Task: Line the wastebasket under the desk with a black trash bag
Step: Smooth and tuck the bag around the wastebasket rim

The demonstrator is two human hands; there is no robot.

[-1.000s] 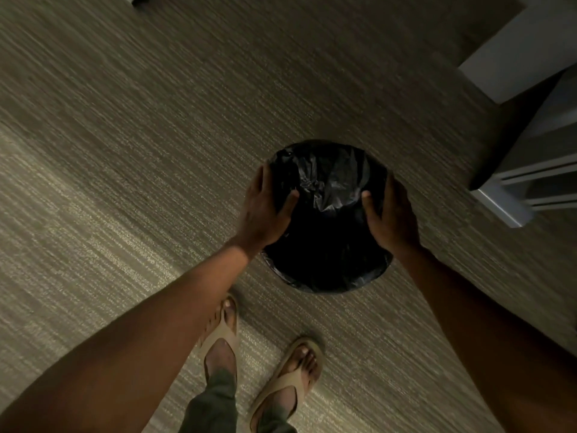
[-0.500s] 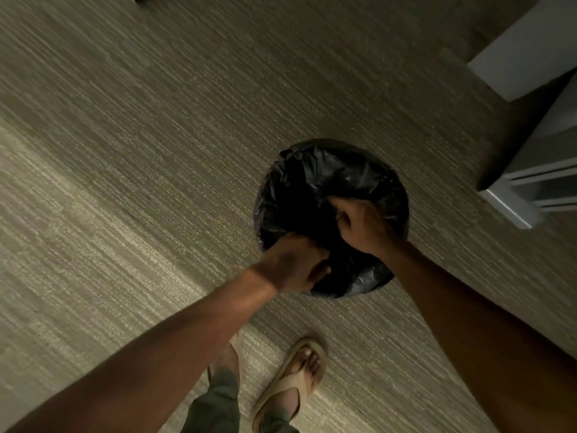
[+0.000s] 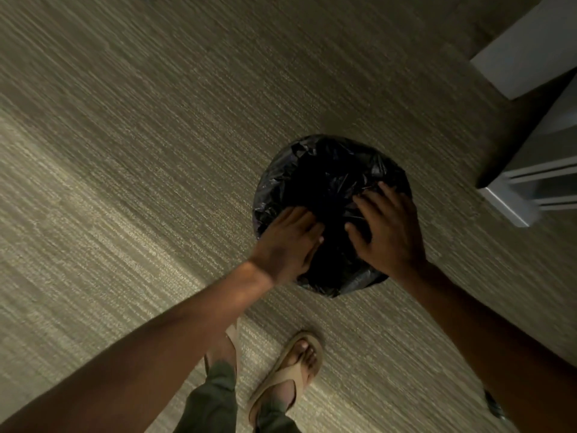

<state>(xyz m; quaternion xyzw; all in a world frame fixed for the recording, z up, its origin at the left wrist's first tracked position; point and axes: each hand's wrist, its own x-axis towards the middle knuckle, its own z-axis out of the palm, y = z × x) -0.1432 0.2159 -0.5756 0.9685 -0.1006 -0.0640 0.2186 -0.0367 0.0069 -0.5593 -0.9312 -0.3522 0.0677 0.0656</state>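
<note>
Crinkled glossy black plastic trash bag [image 3: 315, 170], ribbed matt woven carpet [image 3: 156, 151], smooth white-painted furniture [image 3: 530, 51], tan matt sandal [image 3: 290, 376]

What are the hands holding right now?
Nothing clearly gripped: left hand and right hand lie spread on the black trash bag over the wastebasket's mouth.

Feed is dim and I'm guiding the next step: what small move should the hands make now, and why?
Probably press the crinkled black plastic trash bag deeper into the round wastebasket. Both the left hand and right hand rest spread on the near side, and the film looks bunched across the opening.
</note>
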